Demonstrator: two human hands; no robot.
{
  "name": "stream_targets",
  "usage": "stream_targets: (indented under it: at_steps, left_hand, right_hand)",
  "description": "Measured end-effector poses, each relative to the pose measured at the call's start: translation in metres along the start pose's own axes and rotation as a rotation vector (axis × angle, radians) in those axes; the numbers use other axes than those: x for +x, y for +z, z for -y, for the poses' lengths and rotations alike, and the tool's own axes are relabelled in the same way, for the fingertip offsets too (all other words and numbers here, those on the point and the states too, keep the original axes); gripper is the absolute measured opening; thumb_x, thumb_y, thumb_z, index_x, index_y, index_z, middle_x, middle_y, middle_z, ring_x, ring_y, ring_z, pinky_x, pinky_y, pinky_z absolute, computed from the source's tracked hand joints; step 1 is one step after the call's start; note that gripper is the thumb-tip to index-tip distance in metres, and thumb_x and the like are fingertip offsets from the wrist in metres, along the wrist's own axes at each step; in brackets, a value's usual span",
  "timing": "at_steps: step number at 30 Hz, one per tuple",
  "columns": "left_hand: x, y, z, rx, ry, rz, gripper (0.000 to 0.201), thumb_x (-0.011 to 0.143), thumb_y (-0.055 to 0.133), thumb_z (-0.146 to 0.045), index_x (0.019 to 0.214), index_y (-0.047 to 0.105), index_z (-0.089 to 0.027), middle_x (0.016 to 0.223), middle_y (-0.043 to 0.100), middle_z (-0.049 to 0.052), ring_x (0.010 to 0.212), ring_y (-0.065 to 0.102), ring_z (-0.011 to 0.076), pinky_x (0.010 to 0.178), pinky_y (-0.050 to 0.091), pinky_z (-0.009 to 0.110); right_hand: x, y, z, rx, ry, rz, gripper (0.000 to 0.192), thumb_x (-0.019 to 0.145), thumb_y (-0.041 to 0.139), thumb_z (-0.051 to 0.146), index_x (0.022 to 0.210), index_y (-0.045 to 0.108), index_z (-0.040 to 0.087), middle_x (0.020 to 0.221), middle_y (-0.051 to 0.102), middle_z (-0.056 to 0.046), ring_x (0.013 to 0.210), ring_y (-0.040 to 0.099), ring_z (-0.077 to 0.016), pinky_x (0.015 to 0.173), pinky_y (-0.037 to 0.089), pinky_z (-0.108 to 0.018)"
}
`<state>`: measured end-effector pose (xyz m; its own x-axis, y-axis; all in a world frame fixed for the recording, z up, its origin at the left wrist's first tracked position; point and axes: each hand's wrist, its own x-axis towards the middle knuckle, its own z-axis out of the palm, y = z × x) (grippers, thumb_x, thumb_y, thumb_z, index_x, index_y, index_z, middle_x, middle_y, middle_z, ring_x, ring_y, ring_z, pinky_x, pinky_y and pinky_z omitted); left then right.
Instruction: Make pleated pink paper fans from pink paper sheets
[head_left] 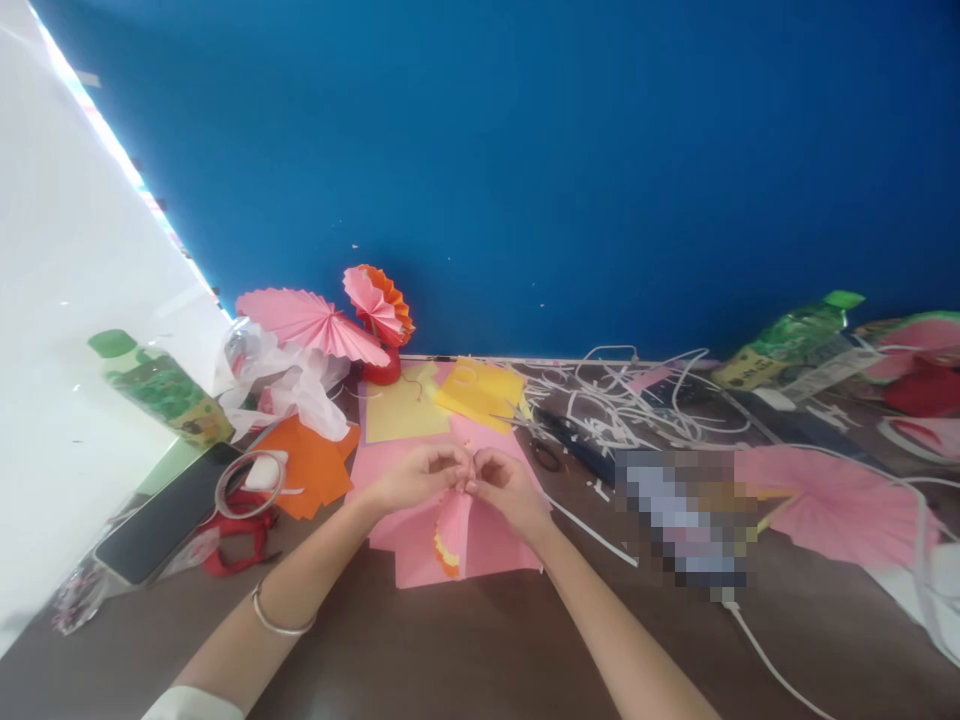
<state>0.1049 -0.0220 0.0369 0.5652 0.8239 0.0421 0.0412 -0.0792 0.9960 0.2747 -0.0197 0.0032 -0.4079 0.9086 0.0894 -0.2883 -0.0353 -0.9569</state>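
Head view: left hand (420,475) and right hand (504,485), fingers (450,462) pinched together on the pleated pink paper fan (453,525).

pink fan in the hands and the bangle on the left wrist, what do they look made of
Pink fan: looks like matte paper, pleated into sharp folds, with a yellow-orange edge; both the left hand and the right hand pinch its top. Bangle: thin, pale and shiny, probably metal, though plastic is possible.

No legible text or labels
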Motion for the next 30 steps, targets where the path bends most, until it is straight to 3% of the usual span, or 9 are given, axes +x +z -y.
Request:
stream_targets:
  at_steps: [12,23,30]
  left_hand:
    - [0.003,0.003,-0.003,0.320,0.065,-0.107,0.015,0.082,0.045,-0.021,0.073,0.055,-0.015,0.082,0.053,0.003,0.078,0.050,0.0129,0.073,0.041,0.027]
    - [0.002,0.004,-0.005,0.369,0.071,-0.164,0.015,0.082,0.046,-0.020,0.075,0.058,-0.016,0.082,0.055,0.003,0.080,0.051,0.0139,0.070,0.042,0.027]
    - [0.002,0.012,-0.006,0.397,0.054,-0.263,0.017,0.083,0.046,-0.024,0.074,0.058,-0.016,0.088,0.053,0.005,0.081,0.052,0.0137,0.064,0.043,0.024]
  right_hand:
    - [-0.006,0.007,0.004,-0.122,0.093,-0.138,0.024,0.062,0.074,0.036,0.067,0.059,0.018,0.068,0.057,0.001,0.068,0.054,-0.0130,0.069,0.043,-0.028]
    - [-0.007,0.007,0.004,-0.329,0.027,-0.101,0.022,0.076,0.061,0.041,0.076,0.059,0.019,0.076,0.061,-0.002,0.076,0.056,-0.0171,0.075,0.044,-0.030]
    - [-0.008,0.008,-0.004,-0.484,-0.066,-0.191,0.020,0.084,0.049,0.040,0.079,0.052,0.021,0.080,0.055,-0.002,0.077,0.053,-0.0171,0.073,0.042,-0.030]
